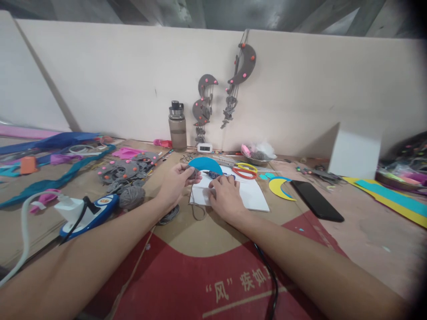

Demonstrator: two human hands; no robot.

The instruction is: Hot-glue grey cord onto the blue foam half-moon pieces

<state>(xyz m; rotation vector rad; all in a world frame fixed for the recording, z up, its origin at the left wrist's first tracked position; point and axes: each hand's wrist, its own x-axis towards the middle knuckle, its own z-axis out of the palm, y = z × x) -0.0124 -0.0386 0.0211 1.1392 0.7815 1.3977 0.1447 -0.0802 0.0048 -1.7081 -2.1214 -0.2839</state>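
Tabletop (pixel 207 231): scissors (pixel 245 171), phone (pixel 316 200), yarn ball (pixel 132 197) nearby. Left hand (pixel 175 183) pinches small grey felt piece (pixel 192 173); right hand (pixel 227 195) lies flat, fingers loose, on white paper (pixel 251 195).

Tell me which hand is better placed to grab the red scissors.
Right, probably. The right hand rests on the white paper just below the red scissors; the left hand pinches a grey felt piece.

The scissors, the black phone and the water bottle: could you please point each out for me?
scissors (pixel 246 171), head view, on the red handle loops.
black phone (pixel 316 200), head view, middle of its dark screen.
water bottle (pixel 177 129), head view, on its clear body below the cap.
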